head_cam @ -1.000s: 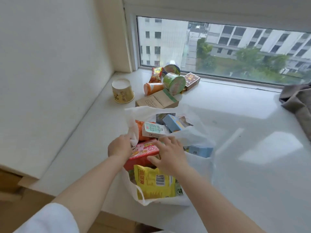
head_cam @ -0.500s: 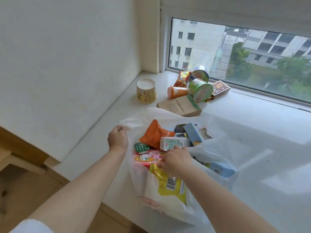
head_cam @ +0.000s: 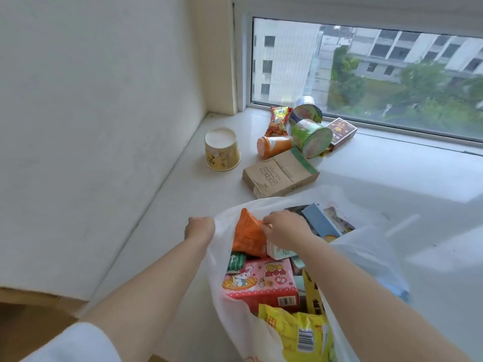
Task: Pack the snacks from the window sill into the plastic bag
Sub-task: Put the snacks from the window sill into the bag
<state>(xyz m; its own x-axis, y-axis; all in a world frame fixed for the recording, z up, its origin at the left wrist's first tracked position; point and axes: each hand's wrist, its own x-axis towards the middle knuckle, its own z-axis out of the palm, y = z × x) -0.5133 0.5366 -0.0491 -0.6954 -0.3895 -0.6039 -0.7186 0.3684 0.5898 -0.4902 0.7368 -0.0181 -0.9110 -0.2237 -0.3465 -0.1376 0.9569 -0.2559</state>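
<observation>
A: Where are the hands?
B: The left hand (head_cam: 200,228) grips the plastic bag (head_cam: 366,246) rim at its left edge. The right hand (head_cam: 285,231) pinches the orange packet (head_cam: 247,237) inside.
A: Any labels?
B: Print on the pink box (head_cam: 261,282) and yellow bag (head_cam: 295,333) is too small to read.
A: Still unpacked?
B: The brown paper packet (head_cam: 281,175), green cup (head_cam: 311,137) and yellow tub (head_cam: 222,150) lie far on the window sill (head_cam: 392,173).
</observation>
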